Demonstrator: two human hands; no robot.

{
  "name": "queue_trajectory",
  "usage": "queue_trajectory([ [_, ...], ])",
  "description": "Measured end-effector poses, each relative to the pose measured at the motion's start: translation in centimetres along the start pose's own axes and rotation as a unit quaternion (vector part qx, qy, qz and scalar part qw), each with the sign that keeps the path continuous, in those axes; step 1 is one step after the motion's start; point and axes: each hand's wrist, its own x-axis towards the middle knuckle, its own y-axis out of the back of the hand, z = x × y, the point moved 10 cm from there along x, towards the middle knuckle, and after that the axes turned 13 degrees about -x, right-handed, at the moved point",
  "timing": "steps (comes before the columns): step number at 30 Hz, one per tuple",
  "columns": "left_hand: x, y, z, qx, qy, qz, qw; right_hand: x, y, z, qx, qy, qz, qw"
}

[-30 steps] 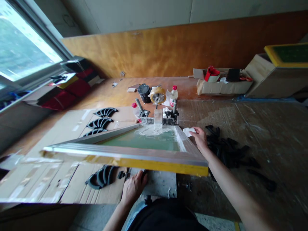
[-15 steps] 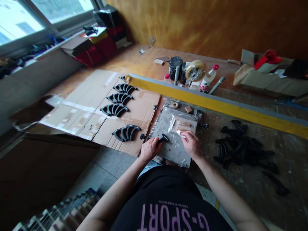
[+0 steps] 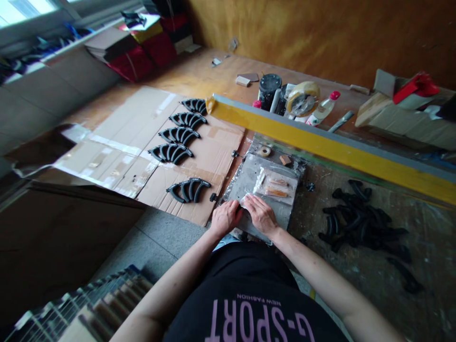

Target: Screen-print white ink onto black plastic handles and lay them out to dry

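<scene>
2 open hands, your left hand (image 3: 225, 218) and right hand (image 3: 261, 214), press a limp, slippery plastic film (image 3: 277, 186) on a metal plate (image 3: 283, 216); take it by its edge.

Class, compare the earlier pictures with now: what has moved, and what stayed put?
The yellow frame has swung away from the person to beyond the plate. The left hand and right hand now press a clear plastic sheet on it. The black pieces on the cardboard stayed.

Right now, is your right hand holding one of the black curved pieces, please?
No, the right hand lies on clear plastic film on a metal plate.
</scene>
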Motion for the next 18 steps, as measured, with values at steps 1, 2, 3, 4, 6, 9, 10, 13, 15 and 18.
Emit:
queue_trajectory([
  [1, 0.0, 0.0, 0.1, 0.002, -0.001, 0.001, 1.000, -0.2, 0.1, 0.0, -0.005, 0.003, -0.003, 1.000],
  [2, 0.0, 0.1, 0.1, 0.003, -0.004, 0.004, 1.000, -0.3, 0.1, -0.1, -0.008, 0.006, -0.008, 1.000],
  [3, 0.0, 0.1, 0.2, 0.005, -0.006, 0.007, 1.000, -0.5, 0.2, 0.0, -0.009, 0.009, -0.013, 1.000],
  [4, 0.0, 0.2, 0.2, 0.006, -0.008, 0.010, 1.000, -0.6, 0.3, 0.0, -0.008, 0.011, -0.018, 1.000],
  [6, 0.0, 0.3, 0.3, 0.007, -0.013, 0.017, 1.000, -1.0, 0.4, 0.2, -0.007, 0.013, -0.027, 1.000],
  [9, 0.0, 0.4, 0.4, 0.009, -0.024, 0.021, 0.999, -1.6, 0.7, 0.3, -0.010, 0.022, -0.036, 0.999],
  [10, 0.0, 0.3, 0.5, 0.009, -0.027, 0.022, 0.999, -1.8, 0.8, 0.2, -0.011, 0.027, -0.038, 0.999],
  [13, -0.1, 0.2, 0.5, 0.010, -0.034, 0.021, 0.999, -2.5, 1.5, 0.2, -0.005, 0.042, -0.048, 0.998],
  [15, -0.1, 0.1, 0.5, 0.010, -0.034, 0.017, 0.999, -3.1, 2.2, 0.5, 0.008, 0.041, -0.056, 0.998],
  [18, -0.1, 0.1, 0.4, 0.010, -0.026, 0.012, 1.000, -3.9, 3.1, 2.1, 0.052, -0.020, -0.073, 0.996],
])
